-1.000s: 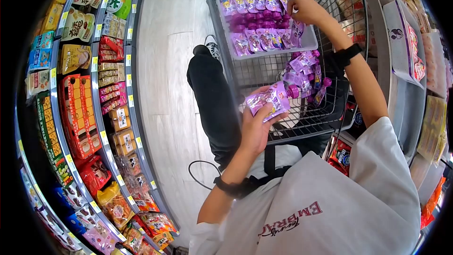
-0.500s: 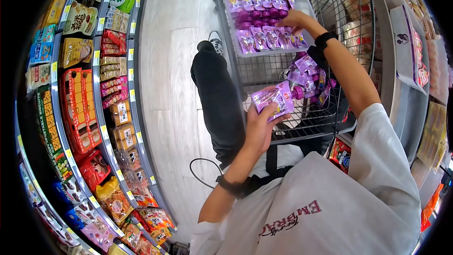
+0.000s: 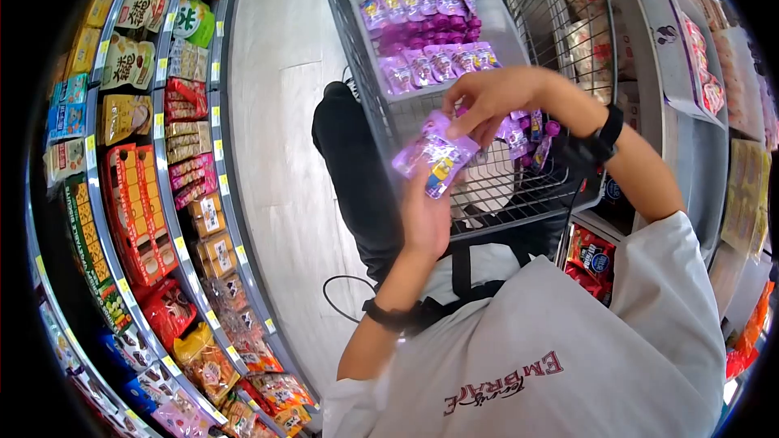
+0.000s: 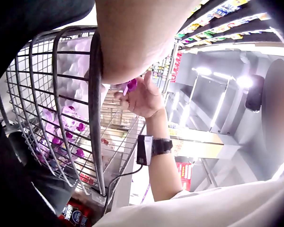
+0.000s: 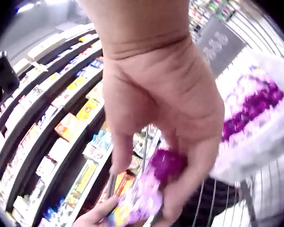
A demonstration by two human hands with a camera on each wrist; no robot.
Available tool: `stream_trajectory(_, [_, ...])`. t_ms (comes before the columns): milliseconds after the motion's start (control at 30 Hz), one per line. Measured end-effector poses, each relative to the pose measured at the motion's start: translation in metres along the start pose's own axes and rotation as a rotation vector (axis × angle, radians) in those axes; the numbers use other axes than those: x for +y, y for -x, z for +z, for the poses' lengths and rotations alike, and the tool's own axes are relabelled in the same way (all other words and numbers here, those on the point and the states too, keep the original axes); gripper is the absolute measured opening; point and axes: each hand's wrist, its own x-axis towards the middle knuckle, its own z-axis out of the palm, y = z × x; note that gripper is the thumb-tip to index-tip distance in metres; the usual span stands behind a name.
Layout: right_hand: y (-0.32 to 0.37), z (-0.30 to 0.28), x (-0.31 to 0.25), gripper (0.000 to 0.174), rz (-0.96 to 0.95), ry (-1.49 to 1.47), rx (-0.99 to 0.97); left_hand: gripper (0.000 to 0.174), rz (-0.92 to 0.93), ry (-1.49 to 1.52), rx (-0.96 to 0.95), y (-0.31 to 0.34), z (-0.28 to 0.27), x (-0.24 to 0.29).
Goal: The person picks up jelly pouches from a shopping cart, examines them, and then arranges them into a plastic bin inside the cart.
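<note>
In the head view my left hand [image 3: 426,219] holds a shiny purple spouted pouch [image 3: 441,164] at its lower part, above the near end of the shopping cart [image 3: 479,227]. My right hand [image 3: 507,93] reaches over the pouch's upper end, thumb and fingers around it. The right wrist view shows the purple cap [image 5: 168,163] between that hand's thumb and fingers, with left fingertips [image 5: 97,213] at the pouch body. Farther off, a translucent bin [image 3: 497,20] holds two rows of like pouches [image 3: 442,65], caps facing inward.
More purple pouches [image 3: 535,138] lie loose in the cart, right of the hands. Shelves of packaged snacks [image 3: 130,65] line the left side of the aisle. On the right stand a white display box [image 3: 673,49] and further packs [image 3: 742,195].
My right hand has come back from the bin to the pouch in my left hand. The pouch has turned, its top now under the right fingers. The view has shifted slightly.
</note>
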Motion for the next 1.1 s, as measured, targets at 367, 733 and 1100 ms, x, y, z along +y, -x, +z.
stream_trajectory(367, [-0.032,0.010,0.052,0.045,-0.602,-0.301,0.690,0.060,0.061,-0.481,0.026,0.001,0.007,-0.005])
stream_trajectory(733, [-0.115,-0.172,0.117,0.068,-0.424,0.895,0.969,0.030,-0.064,-0.426,0.095,-0.005,0.002,0.004])
stream_trajectory(1100, [-0.121,-0.131,0.115,0.044,0.018,1.485,1.042,0.031,-0.096,-0.452,0.121,-0.006,0.000,0.002])
